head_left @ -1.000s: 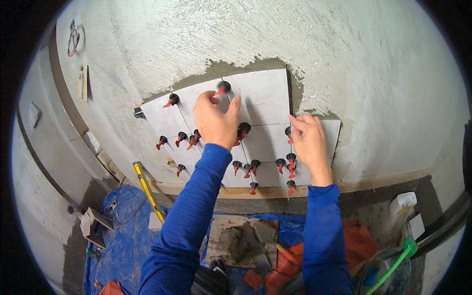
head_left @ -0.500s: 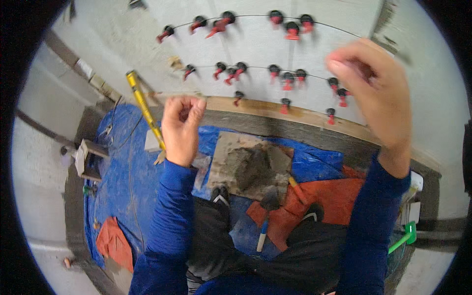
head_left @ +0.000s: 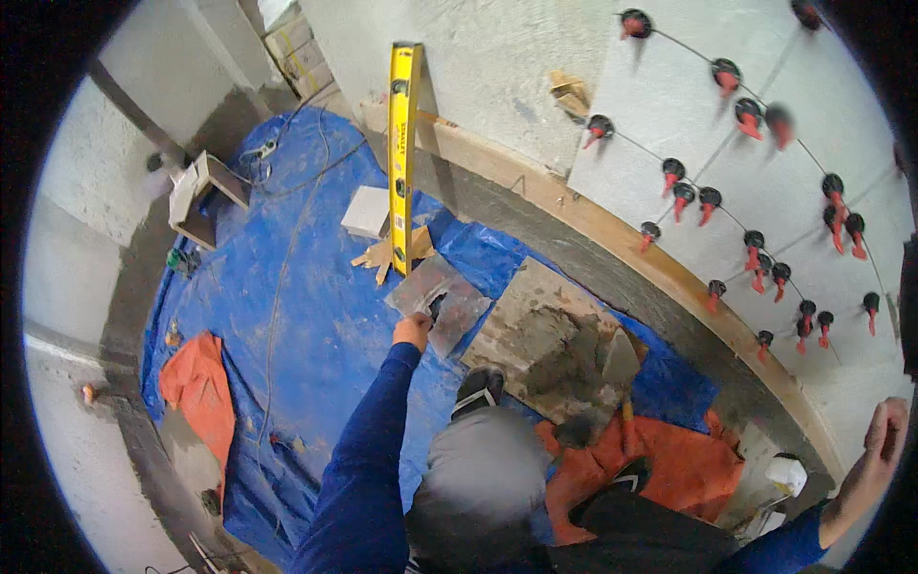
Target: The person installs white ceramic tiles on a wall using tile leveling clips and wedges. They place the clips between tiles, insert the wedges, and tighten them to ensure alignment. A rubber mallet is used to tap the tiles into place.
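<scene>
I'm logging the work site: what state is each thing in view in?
Left hand, at the trowel, grip unclear
Right hand, fingers curled
Trowel, smeared
Level, standing on end, leaning
Mortar, heaped on board
Tarp, spread, wrinkled
Orange cloths, crumpled
Clips, fixed along edges of tiles

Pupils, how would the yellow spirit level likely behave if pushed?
The yellow spirit level would probably slide or topple sideways, being tall, narrow and stood on end. Its straight, unbent body suggests stiffness.

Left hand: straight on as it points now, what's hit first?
Most likely the grey plate, around its dark handle; the left hand may be touching it, depth is unclear.
</scene>
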A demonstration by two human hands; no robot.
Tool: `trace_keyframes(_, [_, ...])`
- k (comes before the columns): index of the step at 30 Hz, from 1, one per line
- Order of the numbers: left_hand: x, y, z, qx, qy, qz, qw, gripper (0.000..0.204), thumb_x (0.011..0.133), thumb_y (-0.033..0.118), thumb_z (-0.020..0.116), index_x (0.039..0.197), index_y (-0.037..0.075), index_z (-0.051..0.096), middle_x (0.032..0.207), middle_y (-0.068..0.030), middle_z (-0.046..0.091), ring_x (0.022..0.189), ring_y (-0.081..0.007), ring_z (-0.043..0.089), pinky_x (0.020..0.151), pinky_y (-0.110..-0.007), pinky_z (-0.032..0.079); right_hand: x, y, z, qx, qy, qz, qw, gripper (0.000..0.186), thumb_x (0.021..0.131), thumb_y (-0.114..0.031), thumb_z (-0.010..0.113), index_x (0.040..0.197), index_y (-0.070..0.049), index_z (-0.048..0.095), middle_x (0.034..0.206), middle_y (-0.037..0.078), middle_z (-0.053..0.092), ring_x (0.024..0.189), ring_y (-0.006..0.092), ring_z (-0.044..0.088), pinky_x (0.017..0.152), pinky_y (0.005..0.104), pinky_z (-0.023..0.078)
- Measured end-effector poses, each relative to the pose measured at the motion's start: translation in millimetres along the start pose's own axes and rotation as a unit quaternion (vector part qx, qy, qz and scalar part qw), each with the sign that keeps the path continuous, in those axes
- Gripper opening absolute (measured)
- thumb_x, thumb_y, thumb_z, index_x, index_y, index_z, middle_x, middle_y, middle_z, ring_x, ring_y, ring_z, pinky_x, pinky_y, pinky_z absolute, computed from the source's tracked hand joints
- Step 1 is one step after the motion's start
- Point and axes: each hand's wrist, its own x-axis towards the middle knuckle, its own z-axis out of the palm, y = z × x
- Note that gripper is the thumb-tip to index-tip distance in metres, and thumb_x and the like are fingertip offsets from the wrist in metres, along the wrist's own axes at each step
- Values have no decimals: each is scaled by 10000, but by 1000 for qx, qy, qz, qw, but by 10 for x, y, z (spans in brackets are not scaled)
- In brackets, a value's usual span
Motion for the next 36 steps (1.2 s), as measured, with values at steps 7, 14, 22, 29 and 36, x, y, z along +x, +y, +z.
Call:
trace_keyframes(7, [187, 144, 455, 178, -40, 71, 981, 269, 951, 291, 689, 1211, 318, 753, 1448, -53, 553, 1253, -328, 628, 953, -486, 579, -450, -218, 915, 42, -205, 27, 978, 87, 968, -55, 697, 934, 5, 644, 923, 31, 638, 835, 125, 538, 744, 286, 443])
trace_keyframes(14, [416, 247, 631, 152, -24, 170, 973, 196, 938, 320, 682, 1081, 269, 806, 1386, -49, 620, 1360, -312, 529, 1048, -472, 544, -457, -568, 1330, 50, -257, 29, 965, 56, 899, 0, 710, 918, 17, 659, 842, 69, 605, 772, 157, 556, 727, 288, 443])
trace_keyframes(22, [472, 340, 616, 136, -84, 29, 987, 268, 909, 343, 689, 1106, 206, 808, 1236, -120, 756, 1182, -339, 688, 979, -484, 581, -465, -638, 1500, 64, -297, 4, 953, 69, 888, 16, 722, 932, 25, 670, 840, 75, 623, 776, 165, 575, 728, 298, 456])
trace_keyframes(29, [469, 74, 166, -231, 1, -38, 972, 190, 869, 216, 800, 904, 36, 749, 861, -146, 786, 807, -292, 777, 727, -407, 610, -539, -801, 1531, 80, -321, -24, 944, 79, 884, -12, 755, 949, 2, 712, 873, 93, 690, 811, 193, 658, 765, 319, 515])
trace_keyframes(36, [-489, 1140, -1013, -637, -126, 91, 755, 216, 924, 57, 797, 1013, 78, 602, 890, -64, 739, 781, -166, 719, 716, -284, 564, -895, -1240, 1914, 193, -408, -118, 885, 138, 909, -156, 789, 985, -48, 751, 958, 149, 738, 857, 307, 721, 745, 389, 568])
